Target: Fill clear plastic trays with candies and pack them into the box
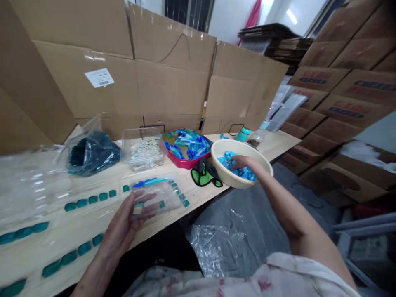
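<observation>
My left hand (131,216) is at the table's near edge, with its fingers around a clear plastic tray (167,206). The fingers show through the plastic. Inside or beneath it are small teal pieces, and a long blue strip (148,182) lies along its far side. My right hand (243,162) reaches into a cream basin (221,173) at the table's right edge. Shiny blue wrapped pieces (227,159) fill the basin's bottom, and the fingertips are hidden among them.
Teal squares (82,203) lie in rows on the table. Behind stand a dark teal bag (93,152), a clear box (144,150) of small pieces, and a red tray (185,163) of blue strips. Black-green gloves (204,175) lie beside the basin. Cardboard panels (173,78) wall the back.
</observation>
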Demonstrator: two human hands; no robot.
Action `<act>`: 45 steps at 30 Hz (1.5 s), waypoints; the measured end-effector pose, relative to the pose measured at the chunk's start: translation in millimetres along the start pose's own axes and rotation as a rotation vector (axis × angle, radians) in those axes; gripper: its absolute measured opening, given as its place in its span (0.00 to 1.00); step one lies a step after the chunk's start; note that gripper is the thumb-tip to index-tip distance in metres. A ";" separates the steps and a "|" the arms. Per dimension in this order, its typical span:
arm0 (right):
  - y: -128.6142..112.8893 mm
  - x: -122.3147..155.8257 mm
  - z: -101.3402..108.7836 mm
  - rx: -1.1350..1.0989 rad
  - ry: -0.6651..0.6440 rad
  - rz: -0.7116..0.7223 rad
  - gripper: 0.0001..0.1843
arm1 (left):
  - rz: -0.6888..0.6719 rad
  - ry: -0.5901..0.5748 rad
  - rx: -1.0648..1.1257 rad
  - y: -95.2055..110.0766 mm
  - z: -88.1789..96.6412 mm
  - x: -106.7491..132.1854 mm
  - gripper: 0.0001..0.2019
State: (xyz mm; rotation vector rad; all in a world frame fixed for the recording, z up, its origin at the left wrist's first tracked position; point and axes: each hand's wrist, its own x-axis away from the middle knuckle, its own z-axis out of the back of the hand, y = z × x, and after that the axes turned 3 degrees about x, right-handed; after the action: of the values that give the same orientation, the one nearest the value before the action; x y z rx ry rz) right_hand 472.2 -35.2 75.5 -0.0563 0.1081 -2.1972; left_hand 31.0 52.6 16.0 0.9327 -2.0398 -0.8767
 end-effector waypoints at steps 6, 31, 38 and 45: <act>15.9 -12.1 -21.7 -0.002 -0.208 0.085 0.07 | -0.005 -0.062 0.072 -3.5 -10.8 0.8 0.14; -259.4 117.3 -36.1 -0.404 0.304 0.969 0.16 | -0.226 0.102 0.307 -6.8 31.9 41.9 0.16; -342.3 103.4 -45.6 -0.498 0.106 1.349 0.11 | -0.394 0.536 0.295 -3.2 113.8 135.0 0.14; -454.4 176.8 -118.5 -0.271 -0.135 1.689 0.29 | -0.604 1.066 0.358 -15.6 185.0 226.0 0.10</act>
State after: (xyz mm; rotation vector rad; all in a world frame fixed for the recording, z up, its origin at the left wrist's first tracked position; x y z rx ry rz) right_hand -7.1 94.3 2.5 -0.1815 0.2532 -0.4819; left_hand -223.1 -88.1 -18.6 1.7755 -0.9846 -0.1489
